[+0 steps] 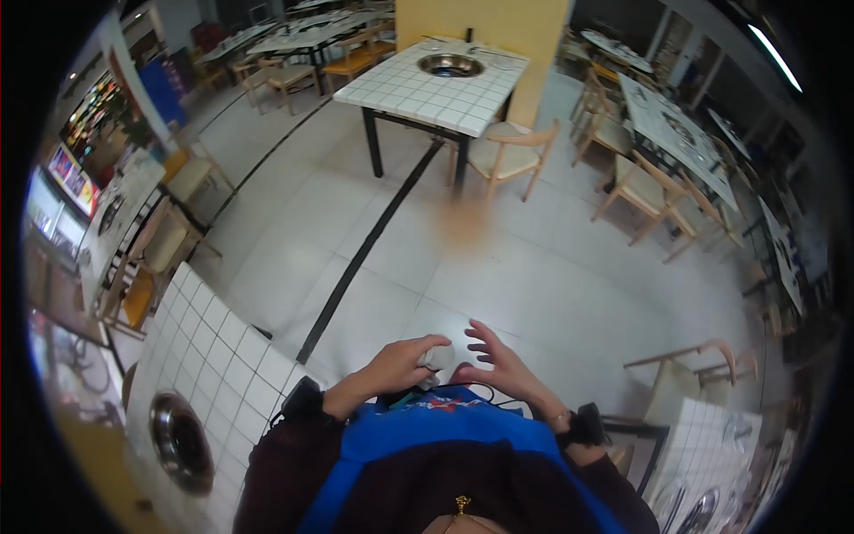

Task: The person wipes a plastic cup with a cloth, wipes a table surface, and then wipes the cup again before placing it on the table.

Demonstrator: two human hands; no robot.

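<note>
In front of my blue apron (418,436), my left hand (398,365) is closed around a crumpled whitish cloth (436,358), part of which sticks out past the thumb and fingers. My right hand (500,363) is just to the right of it, fingers spread and curved, with nothing in them. A gap separates the two hands. Thin dark cords hang near the right wrist, and each wrist wears a black band.
A white tiled table (222,347) with a round metal pot well (182,442) stands close on my left. Another tiled table (391,84) is ahead by a yellow pillar (525,40). Wooden chairs (511,158) and tables line the right. A dark strip (356,276) crosses the pale floor.
</note>
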